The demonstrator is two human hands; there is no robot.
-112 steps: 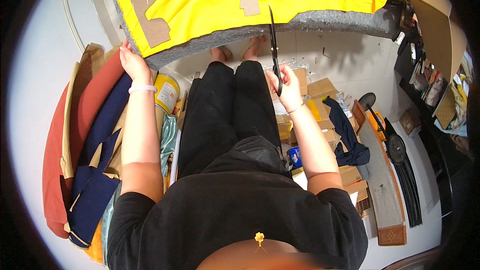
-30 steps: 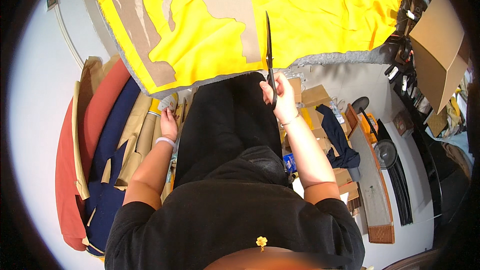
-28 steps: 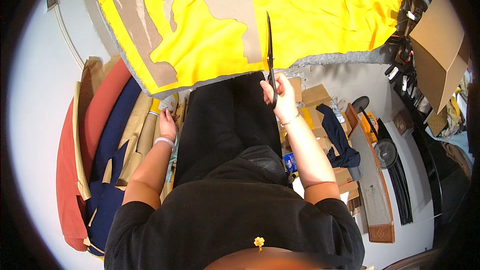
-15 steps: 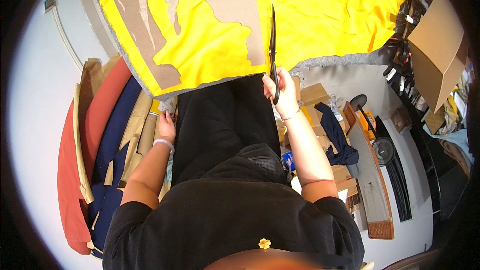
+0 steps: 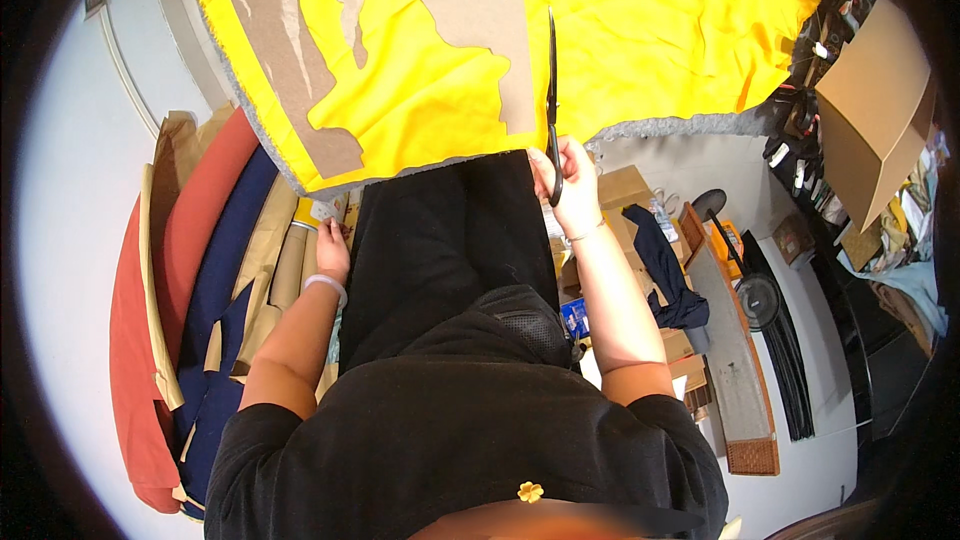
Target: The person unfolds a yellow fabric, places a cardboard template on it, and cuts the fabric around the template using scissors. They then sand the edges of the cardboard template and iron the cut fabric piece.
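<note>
My right hand (image 5: 575, 185) is closed around the handles of black scissors (image 5: 552, 100). The blades point away from me, look nearly together, and lie over yellow fabric (image 5: 660, 50). Just left of the scissors, on the fabric, is a flat grey-brown board (image 5: 480, 0) with a curved cut-out that shows yellow cloth through it. My left hand (image 5: 333, 248) hangs low beside my left thigh, fingers loosely apart, and appears to hold nothing. Close to its fingertips is a yellow and white object (image 5: 318, 210) whose kind I cannot make out.
Grey material (image 5: 690, 126) edges the work surface under the fabric. Rolls of red (image 5: 200, 210) and navy cloth (image 5: 228, 260) lean at the left. Cardboard boxes (image 5: 625, 190) and dark cloth (image 5: 665, 270) lie at the right, below a large open carton (image 5: 870, 100).
The scissors have shifted very slightly right along with my right hand, staying beside the board's edge. The view has moved a little; my left hand stays hanging low.
</note>
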